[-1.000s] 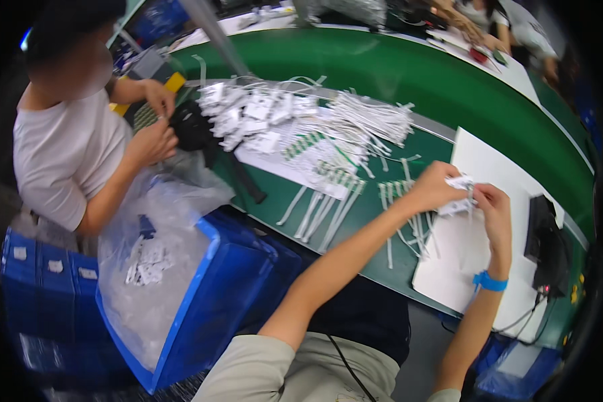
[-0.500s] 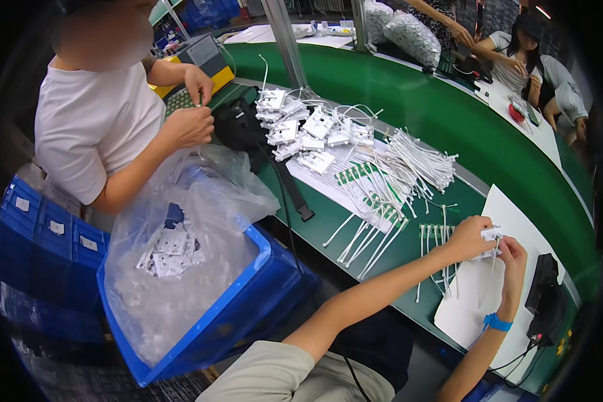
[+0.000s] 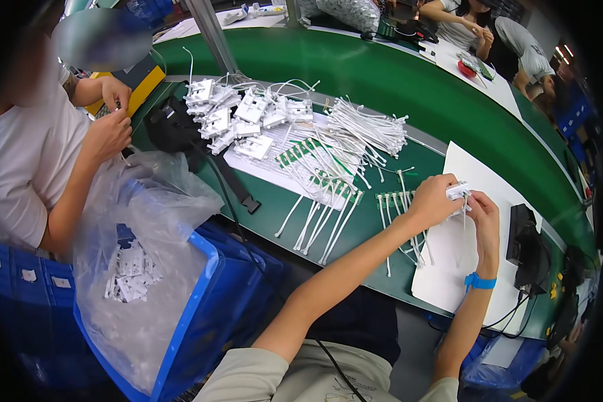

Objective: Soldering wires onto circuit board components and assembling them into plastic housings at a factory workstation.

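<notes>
Both my hands are raised over a white sheet at the right end of the green bench. My left hand (image 3: 435,199) grips a small white plastic housing (image 3: 457,191), fingers closed round its left side. Against its right side, the fingers of my right hand (image 3: 484,213) are pinched, and a white cable (image 3: 463,224) hangs down between the hands. Just left of my left hand lies a strip of green circuit boards (image 3: 390,199) with white cables attached. The inner side of the housing is hidden by my fingers.
White housings (image 3: 216,122) are piled further left, beside a bundle of white cables (image 3: 368,127) and more green boards (image 3: 298,153). A blue bin (image 3: 211,268) with a plastic liner stands front left. A co-worker (image 3: 33,154) works there. Black power adapters (image 3: 526,234) lie right.
The whole view has swung to the right, so the bench and bin sit further left in the picture. My hands keep hold of the same white housing, with little change in their grip.
</notes>
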The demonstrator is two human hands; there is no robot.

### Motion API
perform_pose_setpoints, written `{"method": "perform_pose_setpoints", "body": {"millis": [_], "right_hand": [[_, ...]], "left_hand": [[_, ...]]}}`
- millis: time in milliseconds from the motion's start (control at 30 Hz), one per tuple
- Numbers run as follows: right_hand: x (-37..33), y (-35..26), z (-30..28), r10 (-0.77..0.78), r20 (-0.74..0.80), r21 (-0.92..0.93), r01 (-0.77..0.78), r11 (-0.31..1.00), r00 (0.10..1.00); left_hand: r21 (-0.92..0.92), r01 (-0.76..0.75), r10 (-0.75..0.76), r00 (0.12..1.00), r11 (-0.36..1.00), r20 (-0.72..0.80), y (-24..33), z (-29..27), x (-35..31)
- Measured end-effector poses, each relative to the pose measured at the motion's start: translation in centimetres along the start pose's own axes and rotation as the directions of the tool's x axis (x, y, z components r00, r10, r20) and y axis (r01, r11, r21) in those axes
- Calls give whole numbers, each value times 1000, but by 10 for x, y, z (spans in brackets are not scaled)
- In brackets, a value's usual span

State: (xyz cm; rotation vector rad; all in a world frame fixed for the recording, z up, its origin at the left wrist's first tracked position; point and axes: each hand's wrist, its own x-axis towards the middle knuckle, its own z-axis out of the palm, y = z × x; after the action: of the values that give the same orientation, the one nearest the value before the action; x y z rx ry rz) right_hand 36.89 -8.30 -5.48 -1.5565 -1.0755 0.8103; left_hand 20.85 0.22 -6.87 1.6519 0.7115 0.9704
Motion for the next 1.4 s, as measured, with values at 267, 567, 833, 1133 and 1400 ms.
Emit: {"method": "perform_pose_setpoints", "body": {"millis": [267,567,833,1133,1400], "right_hand": [[2,4,1,31,-13,17,-31,999,999],[1,3,2,25,-19,17,-25,1000,1000],[3,20,-6,39,-100,-23,-41,999,994],[18,53,-7,-170,-210,9,176,984,963],[13,49,6,-314,-278,-34,317,948,908]], "left_hand": [[12,3,-3,1000,1000,-6,-2,0,0],[-2,32,-32,999,999,18,-5,1,0],[24,-54,55,996,998,-74,-9,9,-2],[-99,-134,119,982,986,-147,-3,17,-5],[-114,-136,117,980,984,-160,5,17,-9]]}}
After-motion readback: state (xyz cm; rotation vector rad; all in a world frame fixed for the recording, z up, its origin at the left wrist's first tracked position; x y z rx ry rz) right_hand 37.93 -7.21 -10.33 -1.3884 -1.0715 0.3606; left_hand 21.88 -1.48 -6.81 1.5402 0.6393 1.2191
